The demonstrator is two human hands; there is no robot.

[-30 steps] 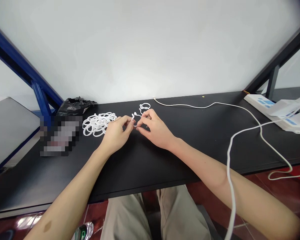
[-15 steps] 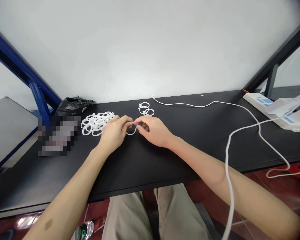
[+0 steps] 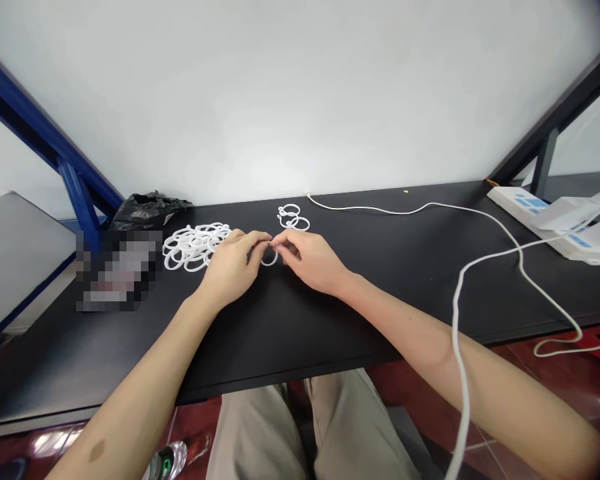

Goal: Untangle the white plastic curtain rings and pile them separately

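Observation:
Between my two hands, just above or on the black tabletop, is a thin white plastic ring [image 3: 270,261]; its lower curve shows below the fingers and its top is hidden by them. My left hand [image 3: 235,261] pinches the ring from the left with thumb and forefinger. From the right, my right hand [image 3: 310,259] pinches it too, fingertips meeting the left ones. A heap of white rings [image 3: 187,248] lies beside my left hand. Several more white rings [image 3: 295,219] with small tabs lie behind my right hand.
A black plastic bag [image 3: 147,210] sits at the back left, near a blurred-out item [image 3: 123,270]. One white cable [image 3: 457,333] loops over my right forearm and across the black table [image 3: 280,333]. White boxy devices [image 3: 530,207] stand at the far right. A pale wall [image 3: 305,100] closes the back.
My fingertips have come closer together on the ring, and it has shifted slightly right and up. Its visible curve now looks rounder. The heap and the rings behind stay put.

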